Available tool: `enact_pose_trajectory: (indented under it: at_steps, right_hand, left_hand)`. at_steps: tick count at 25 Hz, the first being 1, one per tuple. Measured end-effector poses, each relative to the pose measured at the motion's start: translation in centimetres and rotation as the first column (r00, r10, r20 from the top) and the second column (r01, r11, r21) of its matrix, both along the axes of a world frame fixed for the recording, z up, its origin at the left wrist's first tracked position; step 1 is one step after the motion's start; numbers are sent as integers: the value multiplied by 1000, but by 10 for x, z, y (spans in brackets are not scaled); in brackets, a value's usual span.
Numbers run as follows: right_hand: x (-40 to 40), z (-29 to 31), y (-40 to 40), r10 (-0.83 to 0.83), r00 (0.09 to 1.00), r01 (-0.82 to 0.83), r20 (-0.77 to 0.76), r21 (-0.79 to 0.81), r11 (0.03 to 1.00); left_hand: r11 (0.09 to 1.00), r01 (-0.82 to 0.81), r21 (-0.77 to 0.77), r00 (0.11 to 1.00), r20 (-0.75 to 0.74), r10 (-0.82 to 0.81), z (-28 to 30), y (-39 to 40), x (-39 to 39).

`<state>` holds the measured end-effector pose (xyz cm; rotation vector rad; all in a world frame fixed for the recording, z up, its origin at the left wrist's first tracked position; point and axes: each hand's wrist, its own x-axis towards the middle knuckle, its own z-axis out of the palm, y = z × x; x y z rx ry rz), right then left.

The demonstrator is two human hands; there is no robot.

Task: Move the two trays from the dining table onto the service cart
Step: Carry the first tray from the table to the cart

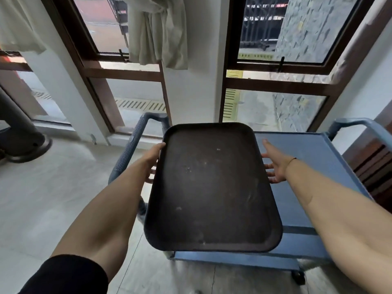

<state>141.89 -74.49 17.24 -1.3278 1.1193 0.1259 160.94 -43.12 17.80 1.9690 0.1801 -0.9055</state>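
Observation:
A dark brown tray (212, 187) with rounded corners hangs level over the left part of the blue service cart (301, 162), its left and near edges jutting past the cart. My left hand (153, 160) grips the tray's left rim, thumb on top and fingers underneath. At the right rim is my right hand (274, 164): its spread fingers reach under the edge and the thumb is lifted off the rim. The tray is empty, with a few pale specks. No second tray or dining table is in view.
The cart has a ribbed handle (131, 145) on its left end and another handle (350, 123) on its right end, plus a caster (298, 276) at the near right. Windows and a white pillar (197, 92) stand behind it. A dark pedestal base (27, 145) is at left.

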Motion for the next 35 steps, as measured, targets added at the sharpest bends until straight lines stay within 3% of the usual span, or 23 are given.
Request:
enact_pose_trajectory:
  at_steps: [6, 21, 32, 35]
  right_hand:
    - [14, -24, 12, -53, 997, 53, -59, -9, 999]
    - [43, -80, 21, -86, 994, 92, -73, 75, 993]
    - [51, -104, 23, -52, 993, 58, -109, 50, 997]
    - [53, -111, 21, -44, 992, 45, -122, 9, 999]
  left_hand:
    - [999, 35, 5, 998, -48, -35, -32, -3, 23]
    - [990, -144, -9, 988, -65, 143, -104, -22, 38]
    - [979, -56, 194, 997, 59, 46, -125, -20, 50]
    - [980, -36, 196, 999, 27, 32, -127, -15, 52]
